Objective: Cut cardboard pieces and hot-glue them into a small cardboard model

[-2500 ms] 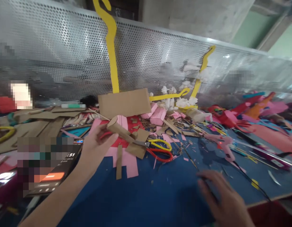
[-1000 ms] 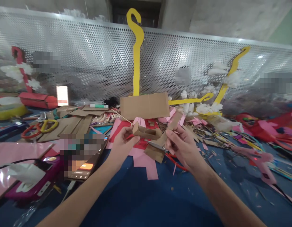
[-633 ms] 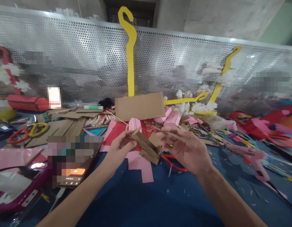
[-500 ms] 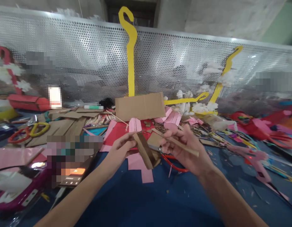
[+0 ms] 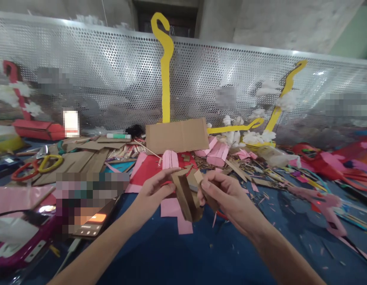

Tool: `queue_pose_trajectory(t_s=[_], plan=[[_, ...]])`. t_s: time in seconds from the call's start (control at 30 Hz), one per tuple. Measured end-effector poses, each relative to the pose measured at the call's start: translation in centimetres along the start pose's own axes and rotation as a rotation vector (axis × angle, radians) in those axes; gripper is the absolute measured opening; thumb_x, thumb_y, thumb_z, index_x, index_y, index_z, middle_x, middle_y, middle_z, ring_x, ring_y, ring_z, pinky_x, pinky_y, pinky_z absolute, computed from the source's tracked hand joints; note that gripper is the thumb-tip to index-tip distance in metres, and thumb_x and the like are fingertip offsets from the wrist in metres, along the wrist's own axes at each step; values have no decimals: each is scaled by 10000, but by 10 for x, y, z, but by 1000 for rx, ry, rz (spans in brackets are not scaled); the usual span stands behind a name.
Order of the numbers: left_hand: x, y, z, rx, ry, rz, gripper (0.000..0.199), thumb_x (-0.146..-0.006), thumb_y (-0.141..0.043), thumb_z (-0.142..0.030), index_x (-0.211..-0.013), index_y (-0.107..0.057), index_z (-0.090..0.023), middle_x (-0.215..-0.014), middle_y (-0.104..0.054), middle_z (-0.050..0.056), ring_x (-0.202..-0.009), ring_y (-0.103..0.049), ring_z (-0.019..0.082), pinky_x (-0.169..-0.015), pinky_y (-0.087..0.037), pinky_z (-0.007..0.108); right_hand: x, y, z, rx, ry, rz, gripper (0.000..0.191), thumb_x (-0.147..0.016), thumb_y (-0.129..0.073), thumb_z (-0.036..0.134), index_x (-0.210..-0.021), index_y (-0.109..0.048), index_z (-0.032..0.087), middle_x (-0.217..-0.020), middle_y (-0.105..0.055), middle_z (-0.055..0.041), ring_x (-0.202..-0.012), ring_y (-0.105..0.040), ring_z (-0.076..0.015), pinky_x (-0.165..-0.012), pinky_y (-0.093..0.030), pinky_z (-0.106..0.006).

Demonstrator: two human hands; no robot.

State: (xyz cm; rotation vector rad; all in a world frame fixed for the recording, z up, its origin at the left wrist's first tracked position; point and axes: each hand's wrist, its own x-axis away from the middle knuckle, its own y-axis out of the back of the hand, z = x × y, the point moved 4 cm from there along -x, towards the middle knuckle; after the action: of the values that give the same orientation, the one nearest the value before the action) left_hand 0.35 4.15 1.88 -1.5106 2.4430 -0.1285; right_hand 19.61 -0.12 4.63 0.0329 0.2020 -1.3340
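Between thumb and fingers, my left hand (image 5: 155, 188) grips a folded piece of brown cardboard (image 5: 183, 194), shaped like an open channel and tilted downward. My right hand (image 5: 223, 194) pinches a narrow cardboard strip (image 5: 198, 177) just right of that folded piece. Whether the two pieces touch is unclear. Beneath the hands lie red paper (image 5: 148, 170) and a pink paper cutout (image 5: 183, 225). A red curved handle (image 5: 222, 215) shows partly under my right hand, the rest hidden.
A cardboard panel (image 5: 177, 136) stands behind the hands, with a tall yellow hook shape (image 5: 165, 79) rising behind it. At right lies a pink glue gun (image 5: 320, 204). Scissors (image 5: 49, 163), a phone (image 5: 94, 221) and a purple device (image 5: 29, 241) are at left. A perforated metal barrier (image 5: 112, 71) runs along the back.
My right hand has turned and moved slightly left, bringing the strip upright beside the folded cardboard. Before, the strip slanted across the fingers. My left hand keeps its hold.
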Motion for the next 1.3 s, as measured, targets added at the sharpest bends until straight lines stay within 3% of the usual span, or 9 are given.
queue_pose_trajectory(t_s=[0.23, 0.57, 0.97, 1.3], plan=[[2, -3, -6, -28, -63, -23, 343, -901, -718, -283, -1242, -735, -250, -1224, -754, 86, -1044, -712, 258, -909, -611, 416, 1, -8, -3, 166, 40, -79, 352, -912, -739, 500, -748, -716, 189, -633, -624, 8, -541, -559, -122, -495, -470, -234], [3, -3, -8, -60, -73, -26, 334, -912, -694, -269, -1243, -731, -242, -1221, -755, 86, -1049, -718, 257, -907, -617, 418, 0, -9, -4, 229, 54, -106, 426, -940, -685, 528, -700, -660, 177, -653, -542, 11, -586, -471, -117, -550, -409, -250], [3, -3, -7, -76, -74, -2, 339, -915, -706, -279, -1253, -725, -259, -1260, -739, 84, -1090, -699, 255, -937, -597, 399, 1, -8, -5, 273, 33, -117, 439, -929, -672, 579, -756, -693, 176, -687, -588, -14, -609, -499, -145, -562, -408, -281], [4, 0, 1, -113, -83, 93, 374, -968, -661, -269, -1342, -659, -289, -1290, -704, 73, -1161, -664, 256, -1001, -555, 395, 3, -11, -6, 276, 42, -109, 414, -943, -676, 547, -744, -652, 185, -706, -561, 0, -636, -500, -145, -606, -420, -285]])
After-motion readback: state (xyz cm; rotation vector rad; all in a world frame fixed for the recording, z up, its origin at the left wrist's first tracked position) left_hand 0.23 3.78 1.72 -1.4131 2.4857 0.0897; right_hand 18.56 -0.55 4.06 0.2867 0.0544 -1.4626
